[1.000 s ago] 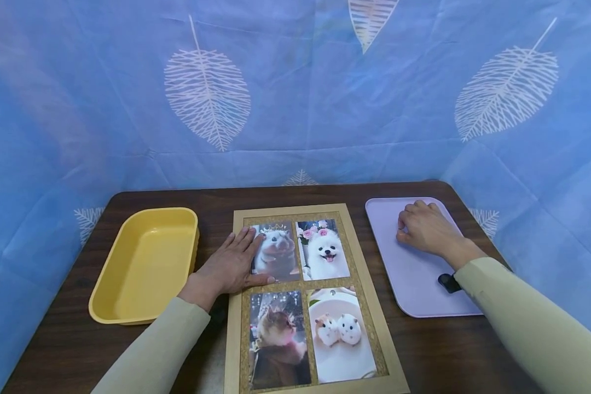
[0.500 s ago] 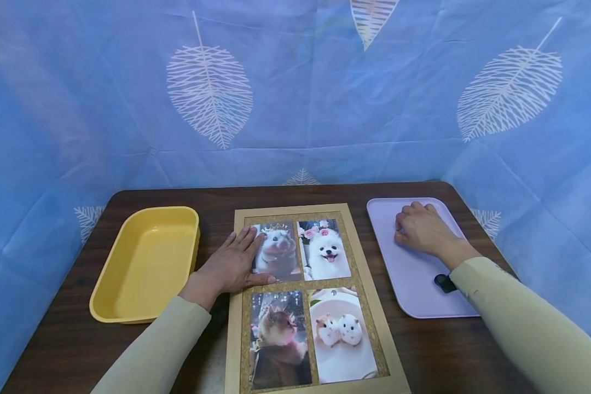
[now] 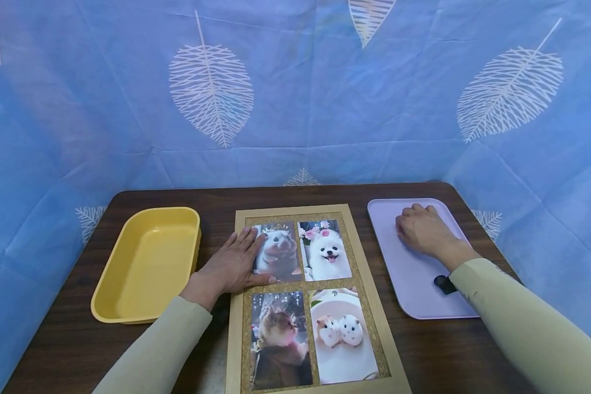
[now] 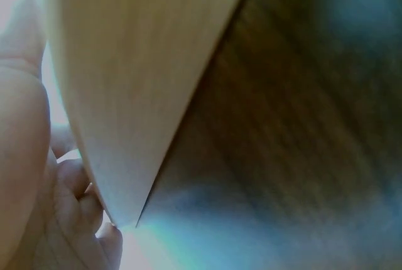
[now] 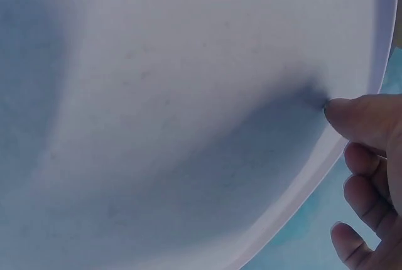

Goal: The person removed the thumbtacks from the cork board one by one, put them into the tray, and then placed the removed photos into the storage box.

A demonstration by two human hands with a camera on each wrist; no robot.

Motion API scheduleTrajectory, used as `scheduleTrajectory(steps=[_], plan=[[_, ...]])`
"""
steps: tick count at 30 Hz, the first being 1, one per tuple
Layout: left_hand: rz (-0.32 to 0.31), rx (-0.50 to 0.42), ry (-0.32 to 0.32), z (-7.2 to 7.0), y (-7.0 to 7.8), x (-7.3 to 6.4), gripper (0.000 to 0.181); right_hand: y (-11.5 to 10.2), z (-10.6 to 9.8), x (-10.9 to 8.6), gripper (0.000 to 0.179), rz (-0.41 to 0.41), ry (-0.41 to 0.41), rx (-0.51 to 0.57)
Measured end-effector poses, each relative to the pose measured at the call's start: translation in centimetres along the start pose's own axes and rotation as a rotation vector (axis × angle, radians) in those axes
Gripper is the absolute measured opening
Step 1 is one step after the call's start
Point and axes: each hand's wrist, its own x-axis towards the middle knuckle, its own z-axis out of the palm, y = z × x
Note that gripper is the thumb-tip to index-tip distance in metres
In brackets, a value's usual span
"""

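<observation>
My left hand [image 3: 232, 264] lies with fingers spread across the left side of a wood-framed cork board [image 3: 302, 284]. Its fingertips touch the hamster photo [image 3: 278, 253] at the upper left. Beside that is a white dog photo [image 3: 327, 254]; below are a cat photo [image 3: 279, 328] and a two-hamster photo [image 3: 342, 339]. A small shiny round pin head [image 3: 335, 294] shows on the latter. Over the lilac tray [image 3: 396, 262], my right hand [image 3: 426, 230] has bent fingers. In the right wrist view its thumb [image 5: 361, 116] tip meets the tray surface; anything held there is hidden.
A yellow plastic bin [image 3: 148, 262] stands on the dark wooden table [image 3: 216, 205] to the left of the board. Blue leaf-patterned cloth [image 3: 305, 98] hangs behind and at both sides. A black wrist camera [image 3: 444, 284] shows under my right sleeve.
My right hand has shifted slightly over the tray, and its thumb has tucked further under the fingers. The left hand stays on the board; the photos have not moved.
</observation>
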Motion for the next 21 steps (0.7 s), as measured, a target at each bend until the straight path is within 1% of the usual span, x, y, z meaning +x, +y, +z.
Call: scheduleTrajectory(steps=[6, 13, 18, 21], plan=[[-0.002, 0.002, -0.001, 0.04, -0.04, 0.02, 0.108, -0.02, -0.26, -0.01, 0.012, 0.002, 0.005, 0.011], [-0.002, -0.002, -0.001, -0.04, -0.05, 0.03, 0.107, -0.11, -0.50, 0.06, 0.013, 0.015, -0.015, 0.019], [-0.002, -0.006, -0.005, -0.09, -0.07, 0.04, 0.107, -0.19, -0.68, 0.04, 0.016, 0.010, -0.018, 0.036], [0.000, -0.002, -0.006, -0.09, -0.09, 0.06, 0.107, -0.27, -0.92, 0.01, 0.014, 0.006, -0.014, 0.041]])
